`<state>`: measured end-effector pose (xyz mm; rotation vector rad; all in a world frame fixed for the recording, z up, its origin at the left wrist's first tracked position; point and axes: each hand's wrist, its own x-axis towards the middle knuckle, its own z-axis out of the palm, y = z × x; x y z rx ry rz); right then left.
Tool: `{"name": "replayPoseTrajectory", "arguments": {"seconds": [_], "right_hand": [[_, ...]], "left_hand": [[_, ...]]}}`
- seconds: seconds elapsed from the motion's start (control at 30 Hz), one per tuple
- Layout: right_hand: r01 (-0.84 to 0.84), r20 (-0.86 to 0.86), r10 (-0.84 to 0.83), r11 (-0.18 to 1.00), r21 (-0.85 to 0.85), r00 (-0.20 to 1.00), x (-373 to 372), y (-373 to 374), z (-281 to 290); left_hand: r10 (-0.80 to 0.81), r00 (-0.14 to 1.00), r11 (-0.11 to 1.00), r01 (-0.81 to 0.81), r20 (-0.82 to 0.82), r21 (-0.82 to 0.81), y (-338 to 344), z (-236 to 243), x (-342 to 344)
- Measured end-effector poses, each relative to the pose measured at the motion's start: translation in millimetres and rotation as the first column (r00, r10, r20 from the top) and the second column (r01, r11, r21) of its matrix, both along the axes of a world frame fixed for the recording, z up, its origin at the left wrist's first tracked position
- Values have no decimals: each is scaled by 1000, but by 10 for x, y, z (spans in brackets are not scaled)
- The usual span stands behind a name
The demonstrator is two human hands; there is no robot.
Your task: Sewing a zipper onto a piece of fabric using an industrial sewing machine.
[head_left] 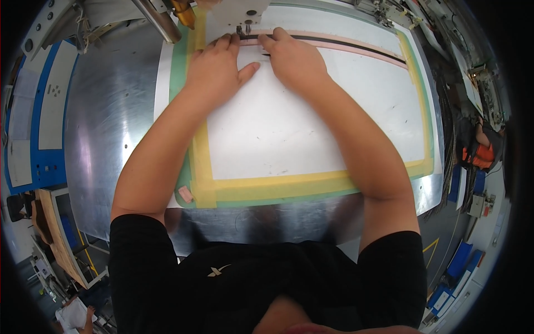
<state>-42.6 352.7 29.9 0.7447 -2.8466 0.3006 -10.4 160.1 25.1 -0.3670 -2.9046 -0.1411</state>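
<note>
1. Silvery metal desk lies beneath; the long, pink-edged black fabric-like strip extends rightward from the right grip.
2. Right grip's fingers bend downward; whether pinching, I cannot tell. Left grip lies flattish, thumb spread.
3. Light, even pressure should suit; fingertips belong clear of the white machine head just beyond both grips.

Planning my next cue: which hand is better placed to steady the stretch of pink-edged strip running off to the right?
Likely the right hand: its fingers are at the pink-edged strip, nearest that stretch; the left hand sits farther left, its fingers near the machine head.
</note>
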Motion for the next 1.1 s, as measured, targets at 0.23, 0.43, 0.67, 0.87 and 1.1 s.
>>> {"name": "replayPoseTrajectory", "arguments": {"seconds": [0.23,0.43,0.67,0.87,1.1], "right_hand": [[-5,-27,4,1000,-19,1000,-17,19,-15],[20,35,-19,1000,-15,999,2,77,94],[58,58,-59,998,27,997,36,201,142],[-5,45,4,1000,24,999,4,96,142],[40,68,-37,999,-30,997,54,263,143]], "left_hand": [[-22,993,999,25,-118,28,-22,-103,-15],[39,997,999,-39,-71,1,-31,-26,35],[42,997,999,-44,-67,-22,-14,16,40],[2,996,999,2,-91,45,174,7,-4],[51,998,998,-49,-34,48,166,53,53]]}}
